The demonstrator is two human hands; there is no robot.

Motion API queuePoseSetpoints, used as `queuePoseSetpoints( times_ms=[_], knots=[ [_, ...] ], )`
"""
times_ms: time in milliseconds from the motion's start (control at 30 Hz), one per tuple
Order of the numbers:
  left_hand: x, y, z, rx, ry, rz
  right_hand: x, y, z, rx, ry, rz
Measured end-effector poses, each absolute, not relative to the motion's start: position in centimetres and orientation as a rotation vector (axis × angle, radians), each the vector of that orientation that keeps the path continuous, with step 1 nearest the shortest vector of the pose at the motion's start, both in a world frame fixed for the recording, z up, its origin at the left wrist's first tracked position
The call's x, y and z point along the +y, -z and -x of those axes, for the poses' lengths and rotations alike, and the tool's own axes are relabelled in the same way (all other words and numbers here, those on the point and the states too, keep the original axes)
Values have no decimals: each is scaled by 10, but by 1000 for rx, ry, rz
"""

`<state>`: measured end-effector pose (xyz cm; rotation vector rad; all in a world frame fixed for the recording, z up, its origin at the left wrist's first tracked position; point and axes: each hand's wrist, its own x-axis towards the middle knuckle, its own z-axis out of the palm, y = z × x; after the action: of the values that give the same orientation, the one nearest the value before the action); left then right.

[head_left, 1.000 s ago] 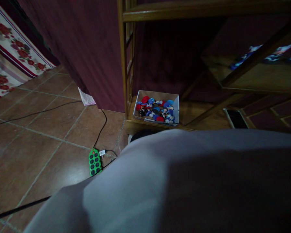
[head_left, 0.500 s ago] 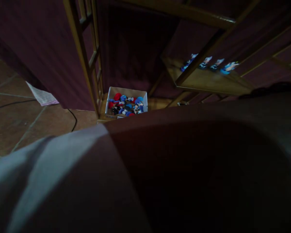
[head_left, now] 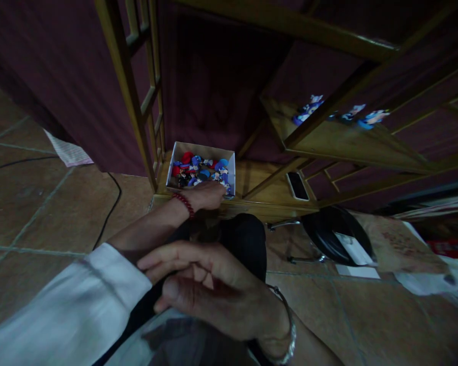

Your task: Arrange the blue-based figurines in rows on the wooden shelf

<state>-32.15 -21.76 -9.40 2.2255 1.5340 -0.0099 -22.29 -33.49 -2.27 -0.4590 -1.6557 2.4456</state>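
Note:
A cardboard box (head_left: pixel 232 172) with white outer sides holds several small figurines (head_left: pixel 204 174) with red, blue and purple parts. Over its front right corner reaches my left hand (head_left: pixel 209 195), with a red beaded bracelet and a white sleeve. Its fingers are bent together at the figurines by the corner; whatever is between them is too small to make out. Closer to me, my right hand (head_left: pixel 217 290) hangs in the air above my lap, its fingers loosely bent, the thumb apart from them, and nothing in it.
Wooden shelving (head_left: pixel 125 96) frames the box. More figurines (head_left: pixel 309 109) stand on a raised shelf (head_left: pixel 328 137) at the right. A phone (head_left: pixel 297 186) lies on the low board. A black stool (head_left: pixel 336 231) stands at the right, and a dark cable (head_left: pixel 112 208) runs over the floor.
Both hands have come into view, with the left at the box. The large arm and sleeve that filled the lower view have moved off, uncovering the phone, the stool and my lap.

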Motion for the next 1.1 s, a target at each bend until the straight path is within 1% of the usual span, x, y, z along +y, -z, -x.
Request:
queuePoseSetpoints(
  times_ms=[67, 133, 267, 367, 467, 533, 633, 767, 933, 1100],
  knots=[
    [-218, 120, 343, 1740, -40, -2160, -318, 32, 222, -1655, -2343, 499],
    [-217, 142, 356, 1944, -183, -2109, -295, 50, 222, -1669, -2173, 600],
    [-214, 168, 358, 2084, -382, -1992, -237, 107, 223, -1749, -1627, 948],
    [-213, 185, 354, 2258, -410, -1876, -197, 145, 223, -1930, -1226, 1098],
    [-213, 202, 353, 2265, -448, -1943, -169, 163, 221, -2145, -914, 1216],
    [-211, 211, 354, 2341, -454, -1869, -158, 168, 219, -2281, -776, 1345],
    [-208, 218, 355, 2423, -446, -1761, -147, 174, 218, -2424, -687, 1490],
    [-203, 221, 354, 2400, -504, -1771, -133, 191, 219, -2524, -730, 1562],
    [-201, 227, 357, 2337, -672, -1793, -123, 205, 226, -2586, -728, 1623],
    [-197, 233, 364, 2230, -887, -1727, -120, 209, 242, -2625, -727, 1571]
  ],
)
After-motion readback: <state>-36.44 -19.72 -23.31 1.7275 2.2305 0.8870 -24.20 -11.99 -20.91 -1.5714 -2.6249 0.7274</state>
